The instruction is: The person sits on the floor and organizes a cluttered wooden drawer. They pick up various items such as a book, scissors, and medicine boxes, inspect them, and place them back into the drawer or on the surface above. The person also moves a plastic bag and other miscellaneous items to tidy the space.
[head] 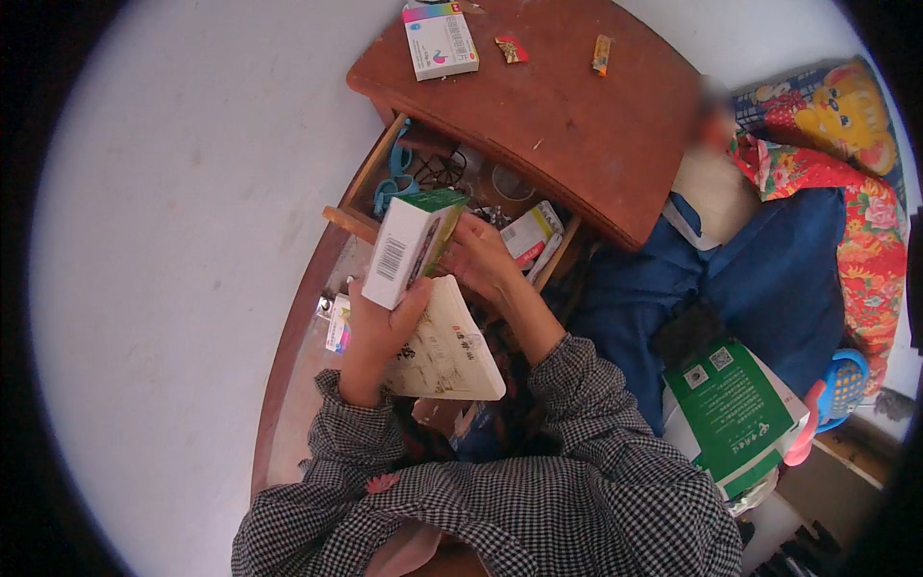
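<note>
My left hand (386, 324) grips the lower end of a white and green cardboard box (393, 256) that bears a barcode. At the box's upper right edge are the fingers of my right hand (479, 252); whether they grip it I cannot tell. A cream-coloured booklet (451, 353) with printed drawings lies below the box, beside my left wrist. Behind the hands an open wooden drawer (350, 220) holds a light blue plastic item (396, 169), dark cables (440, 172), a round clear object (513, 182) and a white, red and yellow box (530, 234).
On the reddish-brown tabletop (562, 115) are a white medicine box (441, 43) and two small wrappers (511, 50). Another small box (338, 324) lies left of my left hand. At right are blue bedding (779, 267), a green printed package (743, 411) and a floral red cloth (876, 267).
</note>
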Motion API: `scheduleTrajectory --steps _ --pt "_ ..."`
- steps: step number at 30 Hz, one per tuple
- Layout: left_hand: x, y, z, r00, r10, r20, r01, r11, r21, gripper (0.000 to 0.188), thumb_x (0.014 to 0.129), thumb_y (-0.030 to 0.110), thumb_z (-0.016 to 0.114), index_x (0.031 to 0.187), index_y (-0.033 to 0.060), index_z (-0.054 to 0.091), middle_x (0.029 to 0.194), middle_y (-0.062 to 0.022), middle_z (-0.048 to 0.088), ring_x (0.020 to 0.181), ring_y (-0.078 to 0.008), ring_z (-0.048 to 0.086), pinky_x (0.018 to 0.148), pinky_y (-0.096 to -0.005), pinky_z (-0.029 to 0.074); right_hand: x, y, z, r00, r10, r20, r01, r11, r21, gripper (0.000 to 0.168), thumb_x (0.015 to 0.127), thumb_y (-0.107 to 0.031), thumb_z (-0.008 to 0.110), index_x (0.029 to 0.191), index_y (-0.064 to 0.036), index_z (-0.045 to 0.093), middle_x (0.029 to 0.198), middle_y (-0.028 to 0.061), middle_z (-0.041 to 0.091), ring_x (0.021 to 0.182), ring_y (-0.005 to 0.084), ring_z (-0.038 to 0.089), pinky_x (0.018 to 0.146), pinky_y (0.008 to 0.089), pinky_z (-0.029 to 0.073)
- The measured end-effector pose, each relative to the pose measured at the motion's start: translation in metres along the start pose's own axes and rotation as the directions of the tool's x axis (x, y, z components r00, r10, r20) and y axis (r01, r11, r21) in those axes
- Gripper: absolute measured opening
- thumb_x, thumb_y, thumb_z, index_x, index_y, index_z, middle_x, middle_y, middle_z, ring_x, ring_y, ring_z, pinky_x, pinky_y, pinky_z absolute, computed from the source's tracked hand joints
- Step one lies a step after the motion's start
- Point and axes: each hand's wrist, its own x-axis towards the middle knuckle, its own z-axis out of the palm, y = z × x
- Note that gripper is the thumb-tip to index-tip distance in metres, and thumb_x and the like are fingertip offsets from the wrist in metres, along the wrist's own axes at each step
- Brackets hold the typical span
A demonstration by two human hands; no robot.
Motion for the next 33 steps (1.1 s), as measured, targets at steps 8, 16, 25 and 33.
scheduleTrajectory --steps 8,16,25,33 --pt "-0.003 0.016 0.011 1.000 -0.012 0.026 0.012 1.000 -0.005 0.023 0.073 0.014 0.061 0.089 -0.0030 0.059 0.072 -0.0108 0.062 0.065 -0.0163 0.062 0.056 -0.0266 0.047 0.002 0.003 0.006 0.999 -0.016 0.037 0.010 0.987 0.161 0.028 0.086 -0.026 0.048 0.106 -0.005 0.049 0.100 0.0057 0.056 0.088 0.0203 0.055 0.076 0.0373 0.048" --pt "0.005 0.007 0.021 0.998 0.025 -0.054 -0.026 0.999 -0.018 0.030 0.078 0.015 0.056 0.101 -0.0039 0.052 0.082 -0.0127 0.061 0.071 -0.0168 0.060 0.061 -0.0280 0.047 0.005 0.008 -0.018 0.883 -0.429 -0.193 0.232 0.754 -0.615 0.024 0.073 -0.005 0.061 0.096 0.000 0.054 0.097 0.0060 0.055 0.077 0.0113 0.054 0.059 0.0253 0.047" --pt "0.007 0.001 0.014 0.989 -0.141 -0.033 0.137 0.985 -0.105 0.031 0.083 0.016 0.050 0.106 -0.0045 0.049 0.097 -0.0115 0.056 0.085 -0.0172 0.054 0.073 -0.0268 0.043 -0.013 -0.010 0.008 0.861 -0.491 -0.128 0.327 0.729 -0.601 0.027 0.072 0.001 0.060 0.099 0.001 0.056 0.087 0.0040 0.059 0.074 0.0088 0.055 0.064 0.0215 0.046" --pt "0.006 -0.016 0.003 0.972 -0.235 0.012 0.235 0.964 -0.126 0.035 0.086 0.021 0.046 0.110 -0.0044 0.045 0.101 -0.0111 0.053 0.089 -0.0161 0.050 0.076 -0.0273 0.041 -0.012 -0.010 0.004 0.839 -0.540 -0.060 0.319 0.580 -0.750 0.026 0.073 0.002 0.059 0.099 0.001 0.055 0.090 0.0051 0.060 0.076 0.0103 0.057 0.067 0.0239 0.048"
